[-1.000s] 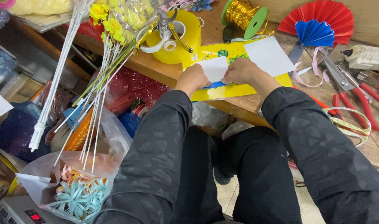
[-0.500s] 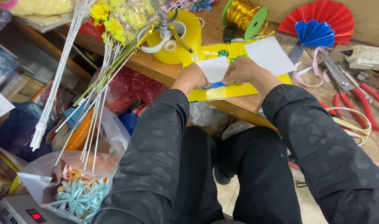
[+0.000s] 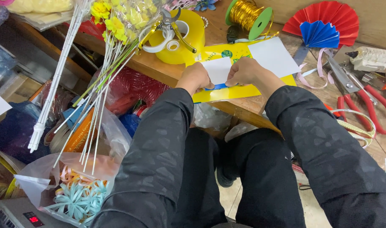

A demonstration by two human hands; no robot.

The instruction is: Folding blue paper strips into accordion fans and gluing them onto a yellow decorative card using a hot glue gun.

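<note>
Both hands, left (image 3: 196, 79) and right (image 3: 245, 71), are pinching the white paper (image 3: 217, 70) over the yellow sheet (image 3: 226, 90) at the tabletop (image 3: 159, 67) edge; uneven pinching is likely risking a crooked fold, or paper slipping off.

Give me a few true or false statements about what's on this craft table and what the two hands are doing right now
1. Both hands hold a small white paper between them. True: the left hand and right hand each grip a side.
2. The spool of gold wire has a red rim. False: its rim is green.
3. Red-handled scissors lie at the right hand's side of the table. True.
4. The blue paper fan lies on a green fan. False: it lies on a red paper fan.
5. The white paper rests over a yellow sheet. True.
</note>
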